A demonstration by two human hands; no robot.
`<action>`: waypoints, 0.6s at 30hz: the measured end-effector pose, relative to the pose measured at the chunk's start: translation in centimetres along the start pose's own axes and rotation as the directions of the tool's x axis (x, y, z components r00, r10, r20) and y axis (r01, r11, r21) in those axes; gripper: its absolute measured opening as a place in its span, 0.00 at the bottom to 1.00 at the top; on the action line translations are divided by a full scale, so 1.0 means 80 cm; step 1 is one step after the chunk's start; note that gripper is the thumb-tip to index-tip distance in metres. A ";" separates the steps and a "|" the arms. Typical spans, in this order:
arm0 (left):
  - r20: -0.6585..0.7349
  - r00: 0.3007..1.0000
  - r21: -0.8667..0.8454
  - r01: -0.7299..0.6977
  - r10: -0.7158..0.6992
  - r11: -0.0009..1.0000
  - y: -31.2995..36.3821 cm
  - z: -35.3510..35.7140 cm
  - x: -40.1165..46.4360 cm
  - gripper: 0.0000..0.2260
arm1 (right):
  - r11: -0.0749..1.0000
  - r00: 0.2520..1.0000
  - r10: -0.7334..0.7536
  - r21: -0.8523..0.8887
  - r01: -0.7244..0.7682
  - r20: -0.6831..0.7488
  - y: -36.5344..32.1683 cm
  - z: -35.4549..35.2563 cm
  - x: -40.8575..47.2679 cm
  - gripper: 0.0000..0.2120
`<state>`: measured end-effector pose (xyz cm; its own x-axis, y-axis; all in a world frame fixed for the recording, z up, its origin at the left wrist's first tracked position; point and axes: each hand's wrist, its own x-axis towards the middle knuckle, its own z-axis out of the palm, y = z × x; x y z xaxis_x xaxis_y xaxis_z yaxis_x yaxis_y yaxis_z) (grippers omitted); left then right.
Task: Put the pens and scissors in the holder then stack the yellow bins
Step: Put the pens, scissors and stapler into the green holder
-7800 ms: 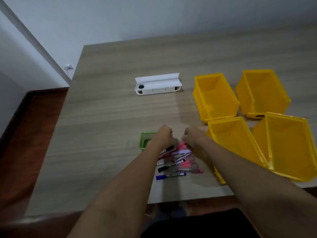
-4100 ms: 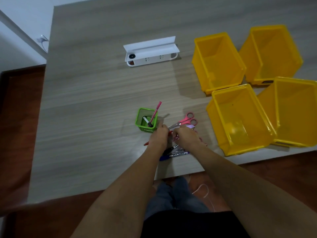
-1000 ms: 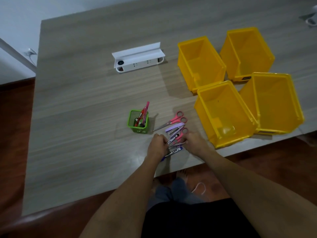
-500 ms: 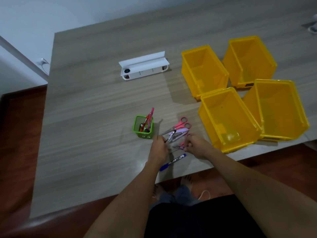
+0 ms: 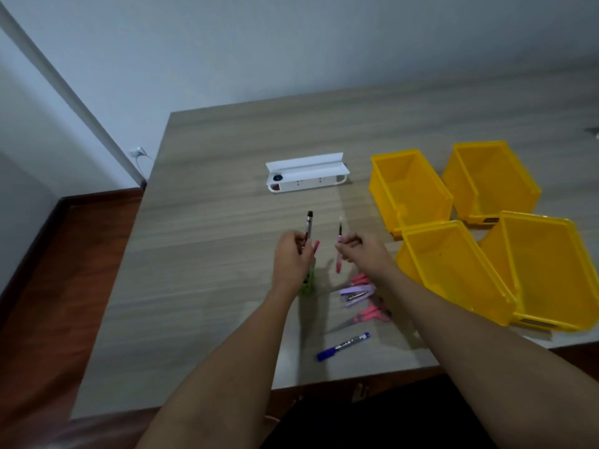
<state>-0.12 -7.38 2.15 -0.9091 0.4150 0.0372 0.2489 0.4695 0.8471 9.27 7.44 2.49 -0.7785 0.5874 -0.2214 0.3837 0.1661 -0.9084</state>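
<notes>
The four yellow bins [image 5: 453, 228] wait unstacked at the right, while in the middle the left hand [image 5: 291, 259] pinches a black pen [image 5: 308, 226] and the right hand [image 5: 363, 251] pinches a pink pen [image 5: 339, 251] above the mostly hidden green holder [image 5: 308, 283], so either pen might miss and roll away.

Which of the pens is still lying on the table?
The blue pen, flat near the table's front edge. The black pen is upright in the left hand, the pink pen in the right hand.
</notes>
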 end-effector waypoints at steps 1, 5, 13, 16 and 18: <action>-0.003 1.000 -0.006 0.012 -0.012 1.000 -0.002 -0.012 0.006 0.04 | 0.999 1.000 -0.008 0.045 0.007 0.013 -0.010 0.007 0.006 0.07; 0.011 1.000 0.016 0.025 -0.025 1.000 -0.013 -0.042 0.018 0.03 | 0.995 0.999 -0.046 0.090 0.044 0.022 -0.040 0.038 0.017 0.08; 0.147 0.986 0.049 0.074 -0.080 0.996 -0.052 -0.045 0.017 0.05 | 1.000 0.999 0.003 0.015 -0.004 0.052 -0.024 0.093 0.012 0.06; 0.172 0.980 0.068 0.093 -0.104 0.993 -0.064 -0.039 0.018 0.07 | 0.999 0.997 0.049 0.008 -0.050 0.063 -0.019 0.103 0.009 0.09; 0.171 0.980 0.075 0.093 -0.104 0.993 -0.070 -0.038 0.018 0.08 | 0.998 0.996 0.061 -0.010 -0.061 0.058 -0.018 0.106 0.007 0.10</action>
<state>-3.80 -11.78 -0.95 -0.8597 0.4905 -0.1424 0.1881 0.5632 0.8046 4.07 0.82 0.62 -0.7813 0.5491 -0.2969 0.4354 0.1384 -0.8895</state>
